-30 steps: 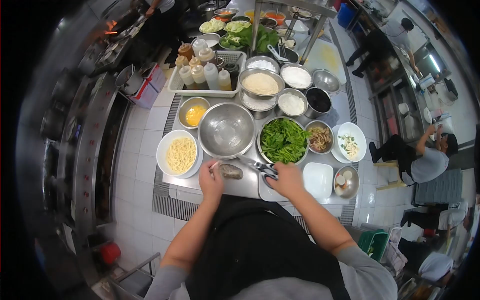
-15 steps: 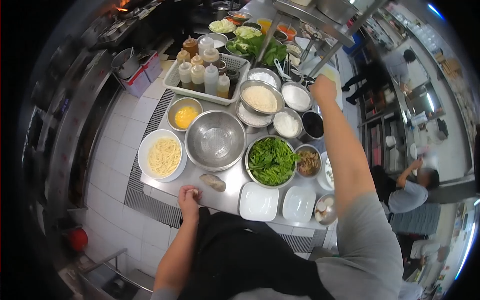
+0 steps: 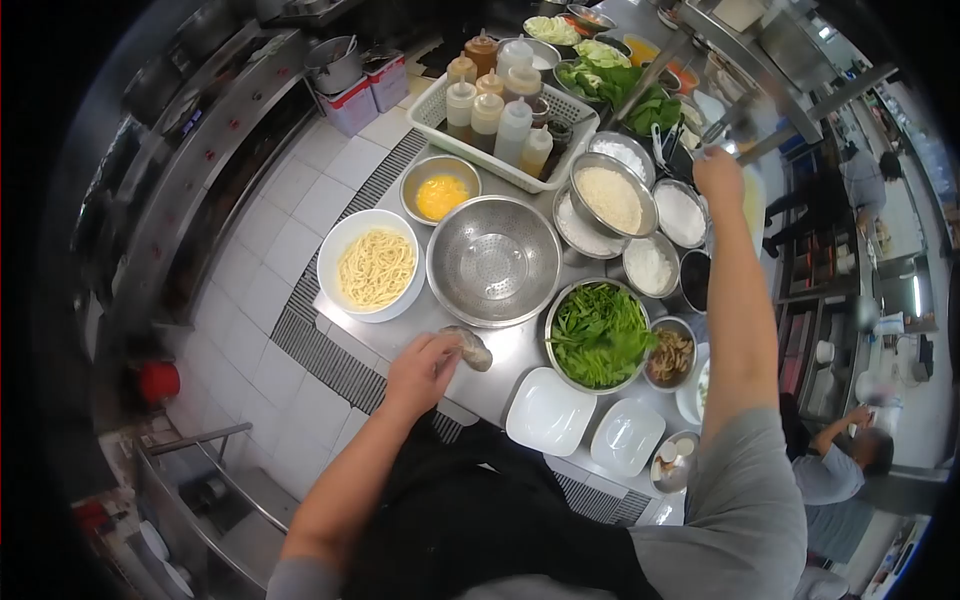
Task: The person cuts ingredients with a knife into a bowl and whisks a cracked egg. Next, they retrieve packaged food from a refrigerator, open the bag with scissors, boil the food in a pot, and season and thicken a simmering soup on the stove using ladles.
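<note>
Bench: A steel bench (image 3: 515, 348), crowded with bowls, stood before the apron-clad worker in a commercial kitchen.
Left hand: The left hand (image 3: 417, 375) was low over the near edge, fingers bent toward the thumb; whether they gripped anything could not be told.
Grey-brown lump: The grey-brown lump (image 3: 476, 352) lay on the steel at the left hand's fingertips, toward the worker's right, its long axis slanting from far left to near right. Contact could not be confirmed. The left hand was clearly the nearer.
White dishes: Two glossy dishes, one larger (image 3: 550, 412) and one smaller (image 3: 628, 437), sat side by side to the lump's right.
Steel basin: A wide steel basin (image 3: 452, 245) stood just beyond the lump, between a white bowl of noodles (image 3: 375, 268) and chopped greens (image 3: 600, 335).
Right hand: The right hand (image 3: 718, 174) reached far across, well apart from the lump, near the utensils; its grasp could not be made out.
Basket: Squeeze bottles (image 3: 487, 118) filled a pale basket (image 3: 560, 183) beyond the basin.
Room: Tiled floor (image 3: 245, 235) flanked the bench on the left; a co-worker (image 3: 840, 468) was at the right.
</note>
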{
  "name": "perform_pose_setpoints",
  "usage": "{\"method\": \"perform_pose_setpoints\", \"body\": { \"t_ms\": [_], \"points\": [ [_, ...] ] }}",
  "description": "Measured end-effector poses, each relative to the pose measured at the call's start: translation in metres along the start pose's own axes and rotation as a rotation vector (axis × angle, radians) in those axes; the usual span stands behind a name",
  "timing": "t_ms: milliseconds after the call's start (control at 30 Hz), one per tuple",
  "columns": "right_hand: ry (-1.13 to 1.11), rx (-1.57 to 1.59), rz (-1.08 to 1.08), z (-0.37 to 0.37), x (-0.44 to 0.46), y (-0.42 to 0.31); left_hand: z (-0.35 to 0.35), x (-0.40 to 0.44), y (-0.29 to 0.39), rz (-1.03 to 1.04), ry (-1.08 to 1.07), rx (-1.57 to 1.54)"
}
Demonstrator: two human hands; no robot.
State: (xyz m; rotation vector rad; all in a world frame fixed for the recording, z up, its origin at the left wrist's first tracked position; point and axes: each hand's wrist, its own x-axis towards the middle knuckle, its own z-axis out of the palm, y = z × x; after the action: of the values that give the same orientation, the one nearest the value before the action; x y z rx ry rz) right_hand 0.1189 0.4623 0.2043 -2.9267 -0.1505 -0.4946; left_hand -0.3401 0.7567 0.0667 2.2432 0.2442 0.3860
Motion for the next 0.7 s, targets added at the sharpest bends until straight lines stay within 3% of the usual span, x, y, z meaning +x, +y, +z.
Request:
{"method": "perform_pose_setpoints", "body": {
  "t_ms": [33, 100, 133, 200, 233, 267, 367, 500, 700],
  "points": [
    [0.048, 0.145, -0.072, -0.016, -0.030, -0.011, -0.002, 0.006, 0.001, 0.106, -0.001, 0.027],
    [0.114, 0.460, -0.186, -0.044, -0.118, -0.043, -0.002, 0.013, 0.000, 0.130, -0.042, 0.027],
    [-0.180, 0.502, -0.015, -0.072, -0.173, -0.075, -0.001, 0.014, -0.001, 0.149, -0.072, 0.032],
    [-0.524, 0.594, -0.191, -0.071, -0.268, -0.101, -0.004, 0.018, 0.000, 0.141, -0.127, 0.031],
    [-0.694, 0.655, -0.174, -0.052, -0.313, -0.114, -0.006, 0.021, 0.000, 0.124, -0.168, 0.036],
    [-0.768, 0.576, -0.274, -0.048, -0.344, -0.131, -0.007, 0.022, -0.001, 0.141, -0.178, 0.034],
    [-0.749, 0.567, -0.193, 0.009, -0.415, -0.153, -0.007, 0.028, -0.011, 0.228, -0.236, 0.090],
    [-0.503, 0.643, -0.020, 0.041, -0.440, -0.168, -0.003, 0.030, -0.033, 0.260, -0.304, 0.074],
    [-0.465, 0.737, 0.138, 0.028, -0.433, -0.179, -0.027, 0.024, -0.032, 0.186, -0.466, 0.004]
  ]
}}
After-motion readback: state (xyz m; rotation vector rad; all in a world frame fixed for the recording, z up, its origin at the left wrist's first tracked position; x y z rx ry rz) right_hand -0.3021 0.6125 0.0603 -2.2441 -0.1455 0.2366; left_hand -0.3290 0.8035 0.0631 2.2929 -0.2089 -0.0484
